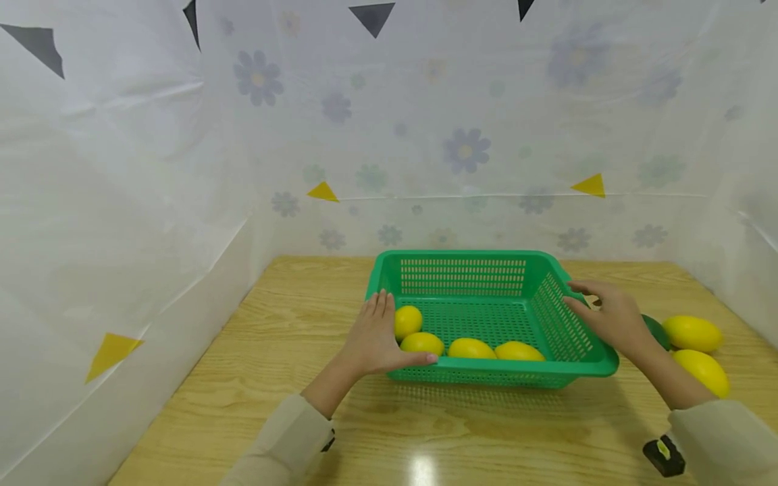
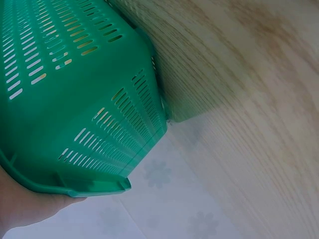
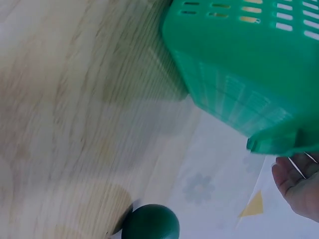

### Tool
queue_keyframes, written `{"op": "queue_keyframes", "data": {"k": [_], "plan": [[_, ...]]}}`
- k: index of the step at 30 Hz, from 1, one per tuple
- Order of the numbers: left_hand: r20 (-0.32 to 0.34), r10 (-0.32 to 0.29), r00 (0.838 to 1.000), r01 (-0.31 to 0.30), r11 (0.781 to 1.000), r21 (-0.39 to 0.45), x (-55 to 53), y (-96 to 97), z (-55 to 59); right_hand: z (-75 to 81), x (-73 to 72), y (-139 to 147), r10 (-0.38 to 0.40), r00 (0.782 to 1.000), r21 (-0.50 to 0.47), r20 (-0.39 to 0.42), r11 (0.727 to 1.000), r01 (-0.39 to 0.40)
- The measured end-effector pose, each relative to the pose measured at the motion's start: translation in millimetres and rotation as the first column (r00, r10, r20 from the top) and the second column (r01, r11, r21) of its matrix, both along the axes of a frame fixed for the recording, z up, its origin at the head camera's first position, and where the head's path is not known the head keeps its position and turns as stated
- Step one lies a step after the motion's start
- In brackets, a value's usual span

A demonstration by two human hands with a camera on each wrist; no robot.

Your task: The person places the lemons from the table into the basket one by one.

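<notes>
**Both hands at the sides of the green basket**

Your left hand [image 1: 375, 335] lies flat against the left wall of the green basket [image 1: 462, 259], with straight fingers that point away from you and the thumb along the near rim. It presses the wall; it does not curl around it. In the left wrist view only the palm [image 2: 25, 204] shows, under the basket rim, and the fingers are hidden there.

Your right hand [image 1: 610, 316] is at the right rim, near the far corner, with fingers a little bent over the edge. Whether they really clasp the rim, I cannot tell. In the right wrist view the palm [image 3: 298, 185] seems just below the rim and perhaps apart from it.

The basket stands between your hands on the wooden table [image 1: 292, 337]. Its long axis goes from left to right, so each hand has one short side. Both are equally near.

Only the head view shows what is inside: four yellow lemons [image 1: 471, 348] in a row along the near wall. To the right of your right hand, outside the basket, lie a dark green fruit [image 3: 150, 222] and two more yellow fruits [image 1: 693, 333]. The right wrist view shows the green one only. A flowered white sheet [image 1: 462, 148] encloses the table.
</notes>
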State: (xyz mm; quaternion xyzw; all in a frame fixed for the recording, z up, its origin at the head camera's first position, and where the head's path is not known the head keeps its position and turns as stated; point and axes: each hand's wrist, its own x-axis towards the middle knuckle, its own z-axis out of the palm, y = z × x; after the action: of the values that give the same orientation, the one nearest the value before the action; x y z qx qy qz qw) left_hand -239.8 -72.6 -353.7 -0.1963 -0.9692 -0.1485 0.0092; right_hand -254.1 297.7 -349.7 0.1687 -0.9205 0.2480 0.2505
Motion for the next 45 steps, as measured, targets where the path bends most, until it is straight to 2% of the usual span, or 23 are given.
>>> {"op": "queue_keyframes", "data": {"k": [6,17,26,34,45], "plan": [[-0.005,0.001,1.000,-0.001,1.000,0.009,1.3,0.5,1.8,-6.0,-0.3,15.1,-0.028,1.000,-0.009,0.001,1.000,0.028],[-0.005,0.013,1.000,-0.013,1.000,0.001,1.4,1.6,2.0,-14.0,0.3,31.0,-0.099,0.990,-0.034,0.097,0.994,0.103],[0.001,0.021,1.000,-0.021,1.000,0.002,1.3,2.0,1.5,-17.3,-0.5,43.1,-0.121,0.987,-0.002,0.103,0.992,0.122],[-0.002,0.019,1.000,-0.019,1.000,0.002,0.6,2.1,0.2,-25.5,-2.3,56.6,-0.185,0.971,0.044,0.154,0.983,0.180],[0.007,0.021,1.000,-0.021,1.000,0.003,0.7,2.1,0.5,-36.0,-4.2,70.0,-0.225,0.963,0.100,0.148,0.972,0.211]]}}
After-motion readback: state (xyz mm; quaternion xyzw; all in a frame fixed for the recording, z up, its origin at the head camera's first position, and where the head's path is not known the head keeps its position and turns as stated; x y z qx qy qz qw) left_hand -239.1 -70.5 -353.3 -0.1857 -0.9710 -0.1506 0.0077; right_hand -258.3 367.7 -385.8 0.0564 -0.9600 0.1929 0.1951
